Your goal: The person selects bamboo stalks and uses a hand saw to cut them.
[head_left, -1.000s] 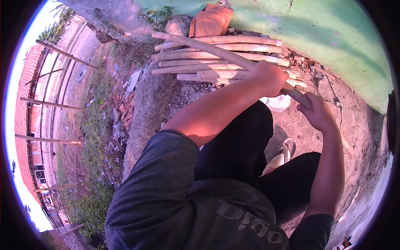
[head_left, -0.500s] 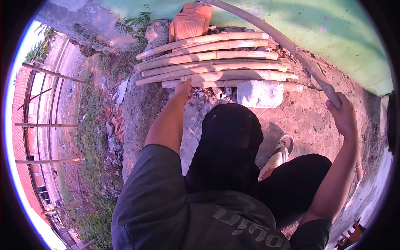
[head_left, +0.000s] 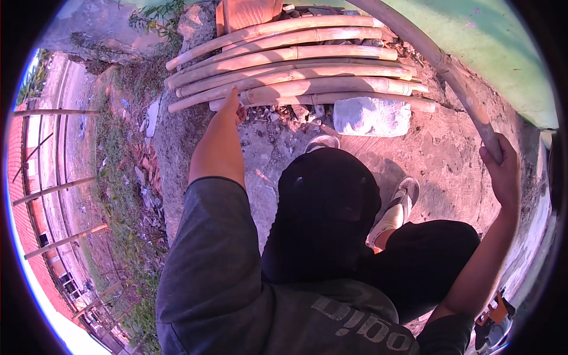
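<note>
Several bamboo poles (head_left: pixel 305 72) lie side by side across the ground ahead of me. My left hand (head_left: pixel 231 107) is over their left part, beside the cut end of a thicker pole. Its index finger stretches out onto a bamboo pole while the other fingers curl partly; it does not appear to grip anything. At the right, my right hand (head_left: pixel 503 168) is closed around a long bamboo pole (head_left: pixel 447 68), which slants up to the far edge along the green wall. A pale stone block (head_left: pixel 371 116) sits against the nearest poles.
Orange roof tiles (head_left: pixel 248 13) stand behind the poles. A green wall (head_left: pixel 497 47) bounds the far right. Weeds and litter (head_left: pixel 127 195) line the left below a rough concrete edge (head_left: pixel 183 154). My sandalled foot (head_left: pixel 405 198) is on the ground.
The view has shifted, and the laid poles appear farther left and up. My left hand has moved left past the thicker pole's end. My right hand still grips the long pole.
</note>
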